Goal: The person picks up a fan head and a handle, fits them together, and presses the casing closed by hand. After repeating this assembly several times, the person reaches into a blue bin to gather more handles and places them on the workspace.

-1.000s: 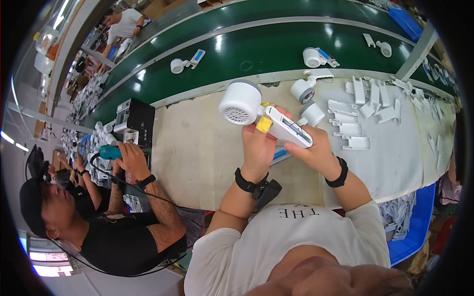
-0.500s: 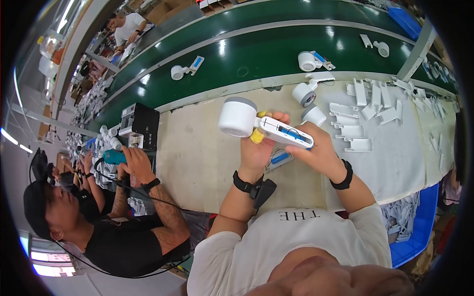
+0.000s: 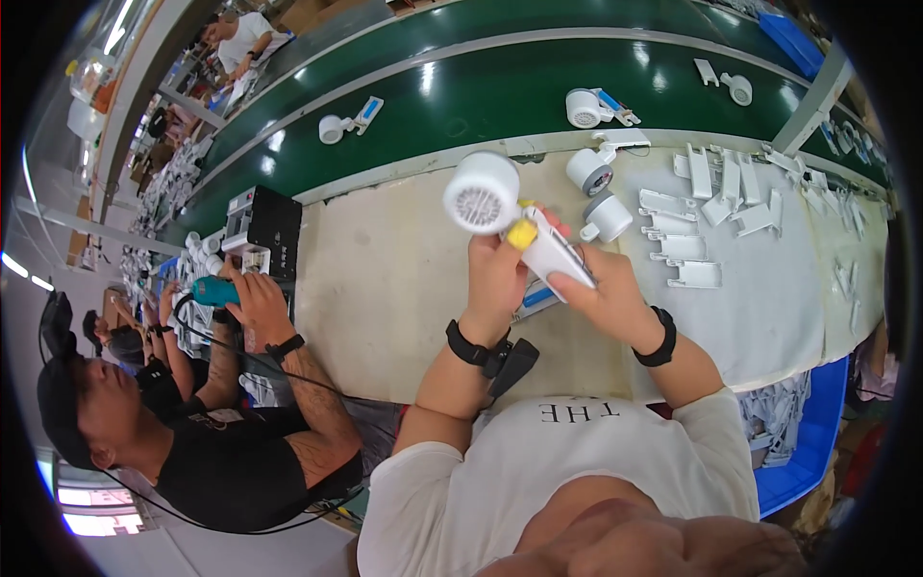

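Between my two hands I hold a white handheld fan [image 3: 481,197] above the worktable. Its round grilled head points up toward me at the left, and the smooth closed side of its handle shows. My left hand [image 3: 498,274], with yellow covers on its fingertips, grips the neck where head and handle meet. My right hand [image 3: 611,298] pinches the lower end of the handle, its thumb on top. Under my hands lies a part with a blue battery [image 3: 535,298], partly hidden. Right of the hands rests another fan head [image 3: 608,217], with one more fan [image 3: 589,173] behind it.
White plastic handle shells [image 3: 694,275] lie in rows on the right. A green conveyor [image 3: 461,115] behind the table carries several fans. At left, a co-worker [image 3: 240,462] holds a teal power tool [image 3: 213,290] beside a black box [image 3: 261,231]. A blue bin [image 3: 822,433] sits at lower right.
The fan has been turned over: its open handle side with the blue battery faced up before, now the closed side and the grille do. My right hand has shifted slightly toward me.
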`<action>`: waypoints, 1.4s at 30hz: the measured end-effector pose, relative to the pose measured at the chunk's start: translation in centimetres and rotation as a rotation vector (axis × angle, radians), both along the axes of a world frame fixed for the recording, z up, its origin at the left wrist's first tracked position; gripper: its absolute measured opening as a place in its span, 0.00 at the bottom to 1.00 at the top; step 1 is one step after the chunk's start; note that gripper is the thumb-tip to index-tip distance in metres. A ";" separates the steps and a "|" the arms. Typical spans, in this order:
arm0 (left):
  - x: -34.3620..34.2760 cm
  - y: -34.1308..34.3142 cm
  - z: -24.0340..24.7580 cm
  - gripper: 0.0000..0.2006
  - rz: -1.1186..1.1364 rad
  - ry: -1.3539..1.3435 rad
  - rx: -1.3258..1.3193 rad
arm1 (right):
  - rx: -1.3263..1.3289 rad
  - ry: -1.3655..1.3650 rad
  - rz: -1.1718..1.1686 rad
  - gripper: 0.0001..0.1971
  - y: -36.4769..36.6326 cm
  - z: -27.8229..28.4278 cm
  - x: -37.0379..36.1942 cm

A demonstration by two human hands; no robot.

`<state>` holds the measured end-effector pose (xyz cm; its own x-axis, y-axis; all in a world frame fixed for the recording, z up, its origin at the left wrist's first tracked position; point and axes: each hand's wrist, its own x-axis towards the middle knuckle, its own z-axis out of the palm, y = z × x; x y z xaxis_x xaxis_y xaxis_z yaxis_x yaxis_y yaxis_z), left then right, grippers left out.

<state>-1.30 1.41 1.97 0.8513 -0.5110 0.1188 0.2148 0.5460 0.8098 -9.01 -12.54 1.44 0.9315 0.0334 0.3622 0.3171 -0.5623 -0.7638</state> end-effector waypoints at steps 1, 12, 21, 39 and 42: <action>0.5 -0.3 0.2 0.18 0.004 0.043 0.079 | 0.339 0.218 0.008 0.16 0.4 0.2 0.2; 1.8 0.5 1.2 0.22 -0.245 0.160 0.016 | 1.482 0.662 0.404 0.26 -1.0 -2.1 1.4; 2.0 0.5 0.6 0.20 -0.159 0.143 0.171 | 0.888 0.594 0.095 0.22 0.3 -0.8 1.1; 9.8 22.2 -1.8 0.14 0.061 -0.623 2.057 | 0.439 0.405 0.132 0.16 -1.8 -1.6 0.6; 13.8 23.3 -1.2 0.16 -0.037 -0.781 1.982 | 0.349 0.388 0.065 0.16 -2.8 -1.2 0.6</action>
